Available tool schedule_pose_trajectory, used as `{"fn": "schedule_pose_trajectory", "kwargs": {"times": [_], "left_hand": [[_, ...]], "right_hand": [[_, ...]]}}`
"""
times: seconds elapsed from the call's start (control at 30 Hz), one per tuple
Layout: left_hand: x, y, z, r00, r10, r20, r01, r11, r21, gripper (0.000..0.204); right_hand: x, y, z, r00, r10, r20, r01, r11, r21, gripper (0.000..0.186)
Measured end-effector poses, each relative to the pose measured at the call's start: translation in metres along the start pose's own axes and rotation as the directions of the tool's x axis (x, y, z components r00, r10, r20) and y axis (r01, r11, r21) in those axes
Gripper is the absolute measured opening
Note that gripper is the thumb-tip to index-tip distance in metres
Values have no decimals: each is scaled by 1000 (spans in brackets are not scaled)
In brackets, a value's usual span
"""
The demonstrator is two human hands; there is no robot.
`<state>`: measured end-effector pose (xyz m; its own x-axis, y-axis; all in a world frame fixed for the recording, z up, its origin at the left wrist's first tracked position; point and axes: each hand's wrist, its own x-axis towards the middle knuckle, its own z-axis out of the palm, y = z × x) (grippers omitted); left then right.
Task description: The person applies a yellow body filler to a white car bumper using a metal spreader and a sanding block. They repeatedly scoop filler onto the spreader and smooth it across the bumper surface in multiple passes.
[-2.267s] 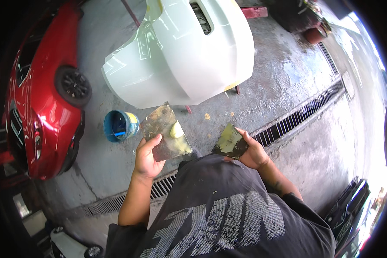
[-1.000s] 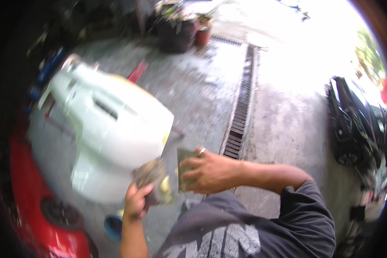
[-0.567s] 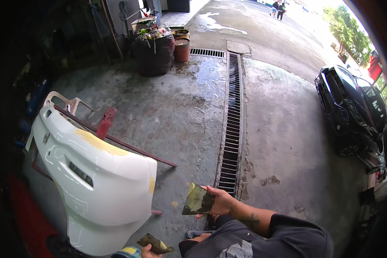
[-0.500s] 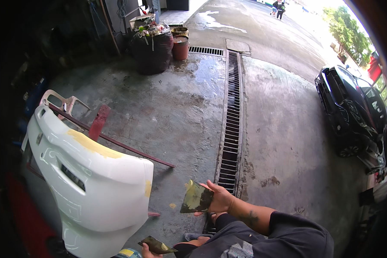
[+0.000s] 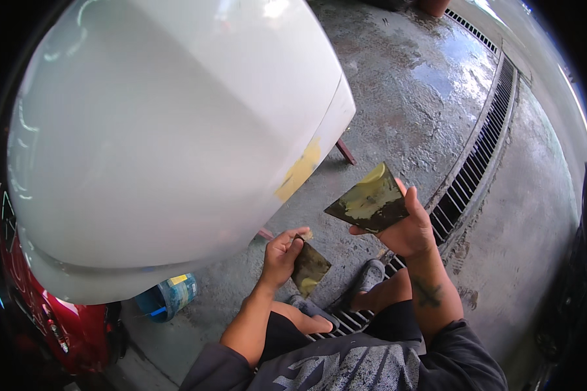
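My left hand (image 5: pixel 280 259) pinches a small dark putty spreader (image 5: pixel 310 267) between thumb and fingers, with a yellowish smear at its lower end. Held up to its right in my right hand (image 5: pixel 407 228) is a larger dark, flat square plate (image 5: pixel 370 199), coated with yellow-green putty that is thickest along its upper edge. The two tools are apart. A white car bumper (image 5: pixel 176 143) fills the upper left. On its right edge, above my left hand, lies a dull yellow filler patch (image 5: pixel 299 171). Neither hand touches the bumper.
Dark red stand bars (image 5: pixel 346 151) stick out from beneath the bumper. A blue bucket (image 5: pixel 176 296) stands under it, beside a red car part (image 5: pixel 78 332) at lower left. A metal drain grate (image 5: pixel 476 156) runs across the wet concrete floor (image 5: pixel 404 98) and under my feet.
My view has turned down and closer to the bumper, which now looks much larger. Both hands show higher in the picture, still holding the spreader and the plate.
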<state>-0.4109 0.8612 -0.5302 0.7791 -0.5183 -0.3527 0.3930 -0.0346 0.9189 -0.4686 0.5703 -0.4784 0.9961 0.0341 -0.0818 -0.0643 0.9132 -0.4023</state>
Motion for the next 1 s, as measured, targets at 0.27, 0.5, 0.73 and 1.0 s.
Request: {"fn": "schedule_pose_trajectory", "kwargs": {"times": [0.27, 0.5, 0.73, 1.0], "left_hand": [[41, -26, -16, 916, 386, 112, -353, 906, -232, 115], [42, -39, -43, 781, 595, 188, -431, 733, -527, 98], [19, -25, -40, 833, 496, 246, -300, 778, -552, 85], [41, -38, -36, 777, 596, 202, -152, 490, -859, 64]], "right_hand": [[13, 14, 1, 957, -200, 210, 268, 883, -384, 60], [16, 24, 48, 727, -423, 541, 459, -286, -841, 34], [36, 38, 53, 575, -369, 730, 333, -710, -621, 33], [43, 49, 53, 479, -408, 777, 310, -750, -585, 34]]}}
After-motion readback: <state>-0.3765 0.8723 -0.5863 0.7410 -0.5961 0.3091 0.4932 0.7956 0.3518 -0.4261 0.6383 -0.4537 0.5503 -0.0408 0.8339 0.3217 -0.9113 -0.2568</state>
